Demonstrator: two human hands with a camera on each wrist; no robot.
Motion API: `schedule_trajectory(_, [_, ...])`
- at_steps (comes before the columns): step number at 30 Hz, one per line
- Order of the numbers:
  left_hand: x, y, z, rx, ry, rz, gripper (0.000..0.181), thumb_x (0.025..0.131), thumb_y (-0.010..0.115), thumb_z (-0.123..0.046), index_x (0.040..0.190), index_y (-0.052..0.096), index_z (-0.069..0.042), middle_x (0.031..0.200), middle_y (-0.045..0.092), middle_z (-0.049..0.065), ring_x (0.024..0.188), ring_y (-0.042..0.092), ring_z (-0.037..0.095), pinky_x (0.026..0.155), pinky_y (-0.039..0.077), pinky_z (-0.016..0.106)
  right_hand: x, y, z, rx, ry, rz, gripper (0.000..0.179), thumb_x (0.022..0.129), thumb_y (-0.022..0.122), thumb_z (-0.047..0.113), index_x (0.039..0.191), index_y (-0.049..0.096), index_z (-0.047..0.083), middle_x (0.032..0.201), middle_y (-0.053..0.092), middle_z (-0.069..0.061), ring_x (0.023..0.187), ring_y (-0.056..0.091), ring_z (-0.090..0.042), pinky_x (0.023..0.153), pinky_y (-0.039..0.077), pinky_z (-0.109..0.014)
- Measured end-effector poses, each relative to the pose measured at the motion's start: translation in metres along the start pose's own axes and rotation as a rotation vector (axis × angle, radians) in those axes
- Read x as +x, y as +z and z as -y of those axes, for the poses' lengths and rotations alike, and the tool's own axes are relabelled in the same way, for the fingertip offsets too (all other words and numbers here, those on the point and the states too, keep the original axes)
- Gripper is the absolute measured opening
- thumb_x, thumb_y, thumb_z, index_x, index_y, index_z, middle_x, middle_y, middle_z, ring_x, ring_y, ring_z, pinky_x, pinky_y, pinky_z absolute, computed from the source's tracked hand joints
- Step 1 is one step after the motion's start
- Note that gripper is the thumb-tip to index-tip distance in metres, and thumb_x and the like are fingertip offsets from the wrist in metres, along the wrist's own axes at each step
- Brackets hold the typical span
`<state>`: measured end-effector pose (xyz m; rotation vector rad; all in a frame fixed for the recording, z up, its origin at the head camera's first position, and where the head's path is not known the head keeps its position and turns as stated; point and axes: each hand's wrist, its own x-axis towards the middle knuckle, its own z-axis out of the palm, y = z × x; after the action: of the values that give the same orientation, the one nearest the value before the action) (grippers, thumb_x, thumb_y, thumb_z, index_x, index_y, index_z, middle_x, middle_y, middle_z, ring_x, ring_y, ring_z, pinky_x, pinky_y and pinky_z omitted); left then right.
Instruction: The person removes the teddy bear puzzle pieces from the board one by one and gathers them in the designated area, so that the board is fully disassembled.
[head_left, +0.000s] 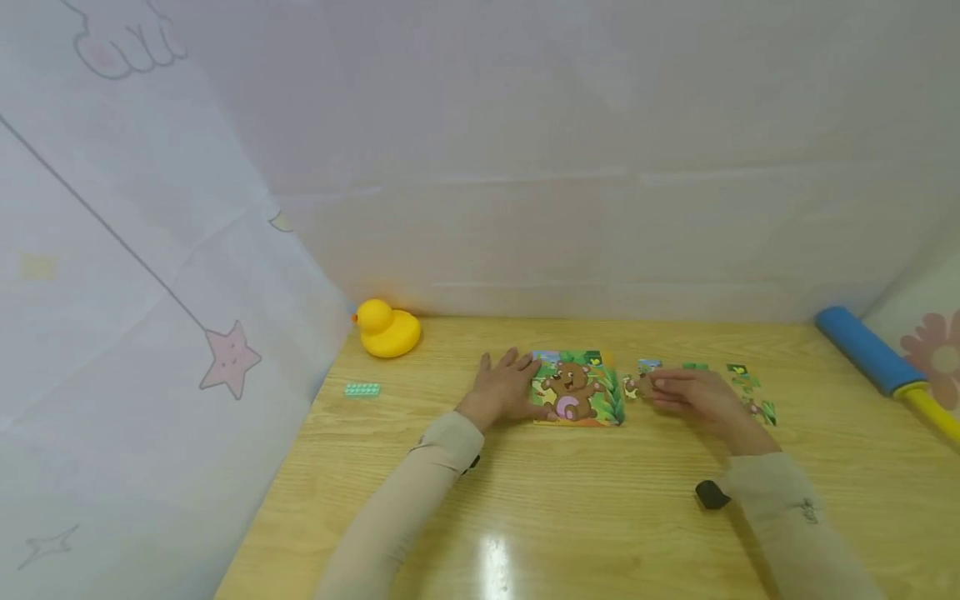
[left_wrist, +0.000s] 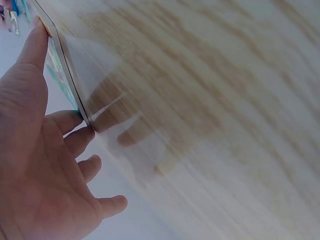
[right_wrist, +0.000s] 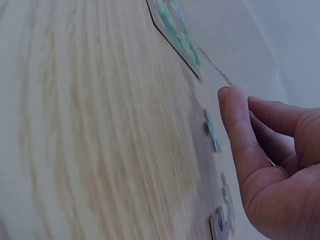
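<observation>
A bear-picture puzzle board lies flat on the wooden table. My left hand rests at its left side, thumb and fingers spread. In the left wrist view, the thumb and two fingers touch the thin edge of the board, while the other fingers stand free. To the right of the board, my right hand pinches a thin puzzle piece between thumb and fingertips, raised off the table. In the head view the fingers partly cover this piece. Loose puzzle pieces lie beneath and beyond the right hand.
A yellow rubber duck stands at the table's back left, with a small green patterned strip in front of it. On the right lies a blue tube with a yellow handle. Pale printed cloth hangs behind the table.
</observation>
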<state>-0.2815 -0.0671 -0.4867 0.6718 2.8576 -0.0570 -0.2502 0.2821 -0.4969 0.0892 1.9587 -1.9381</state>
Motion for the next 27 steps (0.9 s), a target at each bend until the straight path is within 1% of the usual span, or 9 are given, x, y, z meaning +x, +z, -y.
schedule_trajectory(7, [-0.001,-0.001,-0.001,0.002,-0.002,0.002,0.103,0.081,0.053,-0.086,0.162,0.025,-0.028,0.170,0.024,-0.005,0.159,0.016,0.023,0.124,0.016,0.065,-0.011,-0.016,0.002,0.027,0.027,-0.013,0.061,0.101,0.062,0.010,0.150,0.035,-0.013,0.105,0.073,0.013,0.099,0.074,-0.007,0.092,0.058,-0.025])
schedule_trajectory(10, [-0.002,-0.001,-0.001,-0.003,0.000,0.000,0.104,0.081,0.054,-0.085,0.162,0.026,-0.028,0.169,0.024,-0.005,0.159,0.016,0.023,0.124,0.015,0.066,-0.016,-0.019,0.002,0.013,0.018,-0.012,0.061,0.101,0.062,0.010,0.150,0.034,-0.014,0.107,0.073,0.013,0.101,0.074,-0.007,0.092,0.058,-0.026])
schedule_trajectory(15, [-0.001,0.000,0.000,0.006,-0.005,0.012,0.104,0.081,0.053,-0.085,0.163,0.025,-0.027,0.170,0.023,-0.005,0.159,0.015,0.021,0.125,0.014,0.064,-0.021,-0.022,0.001,-0.006,0.024,-0.005,0.060,0.102,0.060,0.010,0.150,0.032,-0.014,0.108,0.075,0.010,0.099,0.074,-0.008,0.090,0.058,-0.025])
schedule_trajectory(18, [0.000,0.001,0.000,0.010,-0.011,0.014,0.104,0.082,0.053,-0.085,0.163,0.024,-0.027,0.170,0.022,-0.006,0.159,0.014,0.020,0.125,0.013,0.063,-0.023,-0.023,0.000,0.016,0.049,-0.022,0.059,0.101,0.062,0.010,0.149,0.037,-0.013,0.106,0.076,0.008,0.095,0.076,-0.010,0.087,0.059,-0.025])
schedule_trajectory(23, [-0.001,0.000,0.000,0.008,-0.011,0.011,0.104,0.081,0.052,-0.086,0.163,0.024,-0.028,0.170,0.022,-0.006,0.159,0.015,0.019,0.126,0.013,0.062,-0.023,-0.024,-0.003,0.017,0.063,-0.048,0.048,0.100,0.064,0.010,0.142,0.051,-0.010,0.104,0.076,0.003,0.092,0.077,-0.011,0.085,0.061,-0.026])
schedule_trajectory(25, [-0.002,0.000,0.000,0.006,-0.007,0.009,0.104,0.082,0.052,-0.086,0.163,0.024,-0.027,0.170,0.023,-0.006,0.159,0.015,0.020,0.126,0.012,0.062,-0.022,-0.025,-0.005,-0.004,0.069,-0.064,0.043,0.100,0.064,0.010,0.138,0.056,-0.008,0.107,0.075,0.000,0.091,0.077,-0.011,0.084,0.061,-0.026])
schedule_trajectory(26, [-0.002,0.000,0.000,0.006,-0.006,0.008,0.104,0.081,0.052,-0.086,0.163,0.024,-0.027,0.170,0.023,-0.006,0.159,0.015,0.020,0.126,0.012,0.062,-0.022,-0.025,-0.006,-0.020,0.067,-0.063,0.043,0.100,0.064,0.010,0.138,0.056,-0.009,0.114,0.074,-0.004,0.092,0.076,-0.011,0.084,0.061,-0.026])
schedule_trajectory(27, [-0.002,0.000,0.000,0.007,-0.005,0.008,0.104,0.081,0.052,-0.086,0.163,0.024,-0.027,0.170,0.023,-0.006,0.159,0.015,0.019,0.126,0.012,0.062,-0.021,-0.025,-0.007,-0.040,0.067,-0.065,0.044,0.100,0.064,0.010,0.139,0.056,-0.009,0.117,0.073,-0.005,0.091,0.076,-0.011,0.084,0.061,-0.026])
